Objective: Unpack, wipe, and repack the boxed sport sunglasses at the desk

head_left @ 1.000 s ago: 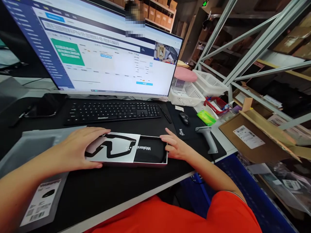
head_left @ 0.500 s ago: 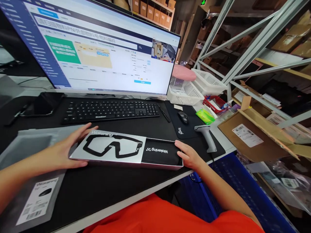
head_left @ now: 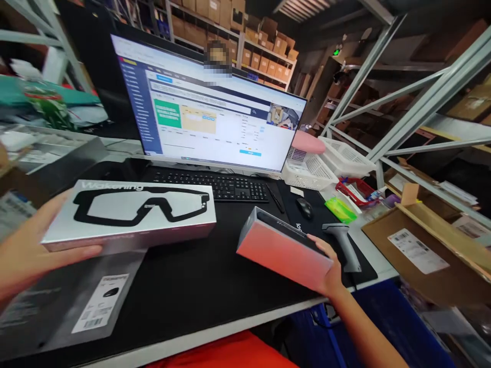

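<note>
My left hand (head_left: 42, 245) grips the left end of a silver box sleeve (head_left: 134, 212) printed with the outline of glasses and the word Wakening. Its thumb lies along the front side, and the other fingers are mostly hidden behind. Apart from the sleeve, my right hand (head_left: 330, 268) holds the inner box tray (head_left: 284, 253) by its right end. The tray tilts, its side facing me with a reddish sheen, and something black shows inside. Under my left arm lies a frosted plastic bag (head_left: 126, 271) with a white label (head_left: 100, 302).
Behind stand a monitor (head_left: 222, 122) and a keyboard (head_left: 230, 186). A mouse (head_left: 304, 208), a barcode scanner (head_left: 343, 245) and a green packet (head_left: 340, 209) lie to the right. White baskets (head_left: 310, 171) and an open carton (head_left: 418, 250) stand beyond. A bottle (head_left: 46, 102) is at far left.
The tray has come fully out of the sleeve. My left hand has lifted the sleeve and my right hand has tilted the tray. The view has swung left.
</note>
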`<control>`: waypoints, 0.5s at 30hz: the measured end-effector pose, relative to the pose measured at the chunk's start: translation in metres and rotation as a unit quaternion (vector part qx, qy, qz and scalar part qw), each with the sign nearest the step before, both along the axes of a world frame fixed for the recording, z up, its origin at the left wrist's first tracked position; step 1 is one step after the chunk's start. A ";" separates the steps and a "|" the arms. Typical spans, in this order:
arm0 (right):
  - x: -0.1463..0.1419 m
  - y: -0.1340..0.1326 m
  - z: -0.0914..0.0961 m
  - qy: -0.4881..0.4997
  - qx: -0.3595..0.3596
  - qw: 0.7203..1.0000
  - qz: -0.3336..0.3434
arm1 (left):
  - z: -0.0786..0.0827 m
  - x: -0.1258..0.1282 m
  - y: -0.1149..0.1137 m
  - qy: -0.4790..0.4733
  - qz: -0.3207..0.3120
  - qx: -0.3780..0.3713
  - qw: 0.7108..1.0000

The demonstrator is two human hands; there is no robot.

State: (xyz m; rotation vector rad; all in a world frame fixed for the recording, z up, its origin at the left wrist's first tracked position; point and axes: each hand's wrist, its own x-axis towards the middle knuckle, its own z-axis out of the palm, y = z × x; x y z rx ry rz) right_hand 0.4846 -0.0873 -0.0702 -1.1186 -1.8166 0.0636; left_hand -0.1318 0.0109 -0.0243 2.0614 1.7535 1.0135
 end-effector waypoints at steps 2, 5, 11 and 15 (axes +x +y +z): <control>-0.007 0.005 0.000 0.076 -0.122 0.989 -0.041 | 0.027 0.016 -0.016 -0.075 0.017 -0.034 0.996; -0.026 0.021 0.003 0.180 -0.265 0.947 0.011 | 0.054 0.043 -0.026 -0.018 0.054 0.042 0.998; -0.069 0.061 0.018 0.358 -0.450 0.810 0.114 | 0.065 0.064 -0.019 0.084 0.000 0.095 0.992; -0.078 0.083 0.030 0.361 -0.505 0.781 0.072 | 0.071 0.067 -0.010 0.121 -0.041 0.112 0.985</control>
